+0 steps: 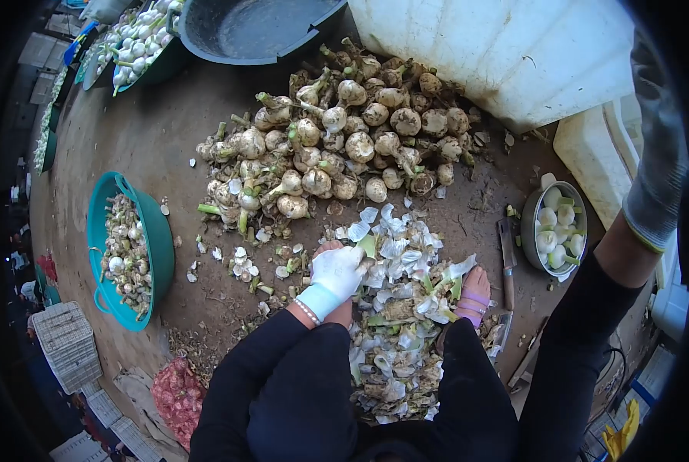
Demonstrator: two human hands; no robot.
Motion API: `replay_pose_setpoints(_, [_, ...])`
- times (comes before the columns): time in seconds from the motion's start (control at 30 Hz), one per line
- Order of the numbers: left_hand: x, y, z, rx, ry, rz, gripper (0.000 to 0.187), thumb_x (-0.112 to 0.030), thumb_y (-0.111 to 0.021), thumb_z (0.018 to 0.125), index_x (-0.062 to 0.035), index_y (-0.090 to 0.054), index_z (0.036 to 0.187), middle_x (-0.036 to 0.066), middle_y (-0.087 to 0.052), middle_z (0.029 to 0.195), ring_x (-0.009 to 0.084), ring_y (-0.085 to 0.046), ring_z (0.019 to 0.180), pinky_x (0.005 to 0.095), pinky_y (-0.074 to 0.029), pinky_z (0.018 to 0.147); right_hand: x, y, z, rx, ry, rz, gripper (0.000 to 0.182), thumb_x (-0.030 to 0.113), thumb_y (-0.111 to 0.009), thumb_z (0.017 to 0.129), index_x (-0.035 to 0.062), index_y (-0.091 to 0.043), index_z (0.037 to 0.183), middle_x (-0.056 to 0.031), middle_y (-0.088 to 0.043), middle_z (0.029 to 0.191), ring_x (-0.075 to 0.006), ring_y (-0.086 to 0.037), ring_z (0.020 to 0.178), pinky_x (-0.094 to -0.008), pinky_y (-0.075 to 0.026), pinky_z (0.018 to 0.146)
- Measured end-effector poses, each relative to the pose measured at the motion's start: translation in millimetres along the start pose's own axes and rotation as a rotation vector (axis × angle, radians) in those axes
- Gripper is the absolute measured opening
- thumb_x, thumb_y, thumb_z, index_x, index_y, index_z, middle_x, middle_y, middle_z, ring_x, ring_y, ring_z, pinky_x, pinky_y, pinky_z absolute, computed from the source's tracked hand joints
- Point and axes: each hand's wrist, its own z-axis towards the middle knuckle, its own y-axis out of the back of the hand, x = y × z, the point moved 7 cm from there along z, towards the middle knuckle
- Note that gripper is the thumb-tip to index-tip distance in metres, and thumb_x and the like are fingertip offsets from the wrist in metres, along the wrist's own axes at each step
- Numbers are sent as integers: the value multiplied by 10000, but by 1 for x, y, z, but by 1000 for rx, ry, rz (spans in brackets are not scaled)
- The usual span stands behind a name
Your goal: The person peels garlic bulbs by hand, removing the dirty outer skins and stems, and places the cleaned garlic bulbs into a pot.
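My left hand [338,276], in a white glove with a beaded bracelet at the wrist, is closed beside my foot, over the left edge of the peelings [394,308]. What it holds, if anything, is hidden. My right hand [658,154], in a grey glove, is raised at the far right; its fingers run into the dark image edge. Ahead lies a heap of unpeeled, soil-stained garlic bulbs [360,138]. To the right, a metal pot [534,231] holds peeled white bulbs [558,227]. Between peelings and pot lies a knife [507,262].
A teal basket [159,254] of small bulbs stands at left, a red net sack [179,396] below it. A dark tub [259,31] and basins of white bulbs [140,54] are at top. A white sack [491,54] and another blade [504,331] lie right of centre.
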Motion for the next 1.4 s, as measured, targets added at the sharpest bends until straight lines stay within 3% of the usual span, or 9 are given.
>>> replay_pose_setpoints(0.2, [59, 31, -9, -398, 42, -87, 338, -160, -620, 808, -95, -604, 1139, 147, -615, 1058, 332, -614, 923, 416, -504, 745, 14, 12, -32, -724, 504, -1667, 411, 186, -481, 997, -46, -418, 1330, -100, -558, 1045, -164, -568, 824, -269, -508, 728])
replay_pose_setpoints(0.27, [77, 45, -2, -434, 94, 165, 424, -140, -621, 795, -95, -553, 1211, 126, -571, 1152, 305, -560, 1033, 407, -463, 832, -67, 58, -46, -587, 450, -804, 379, 211, -566, 957, -9, -510, 1260, -65, -643, 989, -164, -636, 829, -284, -517, 807])
replay_pose_setpoints(0.4, [102, 56, 16, -253, 162, 389, 492, -215, -693, 775, -77, -529, 1218, 152, -506, 1283, 336, -533, 1068, 442, -449, 854, -151, 136, -132, -865, -10, -721, 324, 199, -577, 947, -27, -560, 1180, -51, -577, 828, -162, -591, 768, -323, -512, 734])
replay_pose_setpoints(0.73, [102, 40, 50, -175, 276, 475, 656, -335, -772, 710, -37, -477, 1215, 203, -464, 1245, 354, -498, 1081, 433, -438, 889, -216, 173, -205, -939, -344, -649, 282, 185, -557, 964, -4, -571, 1174, 0, -585, 765, -87, -581, 728, -228, -488, 702])
replay_pose_setpoints(0.83, [100, 62, 25, -467, 405, -69, 701, -323, -756, 702, -8, -475, 1261, 210, -451, 1159, 378, -503, 1080, 460, -437, 928, -217, 165, -203, -887, -349, -695, 329, 244, -534, 982, 17, -559, 1220, 3, -641, 887, -34, -546, 715, -185, -445, 656])
replay_pose_setpoints(1.0, [68, 36, 43, -355, 284, -1319, 557, -130, -555, 901, -15, -368, 1413, 122, -420, 1405, 211, -498, 1191, 321, -445, 978, -243, 149, -178, -553, -515, -1045, 365, 272, -485, 996, 3, -533, 1237, -92, -601, 1069, -145, -568, 941, -304, -480, 793])
replay_pose_setpoints(1.2, [-20, 34, 39, -30, 87, -1425, 576, -116, -503, 914, 18, -322, 1445, 148, -395, 1443, 211, -402, 1310, 324, -330, 1085, -208, 171, -189, -716, -222, -1340, 299, 200, -493, 976, 4, -549, 1195, -68, -635, 908, -169, -608, 826, -315, -490, 757])
replay_pose_setpoints(1.27, [-29, 27, 31, 31, 66, -1329, 578, -145, -537, 912, 21, -339, 1429, 144, -409, 1425, 214, -404, 1307, 329, -330, 1088, -206, 168, -197, -860, -284, -838, 335, 257, -534, 981, 19, -547, 1216, -34, -600, 1100, -108, -558, 988, -267, -449, 879])
replay_pose_setpoints(1.4, [-38, 27, 22, -18, 155, -1552, 519, -196, -577, 904, -15, -395, 1356, 114, -481, 1284, 201, -533, 1124, 319, -498, 909, -200, 168, -200, -825, -235, -1109, 315, 246, -536, 979, 20, -559, 1197, -31, -604, 1092, -99, -563, 949, -264, -455, 860])
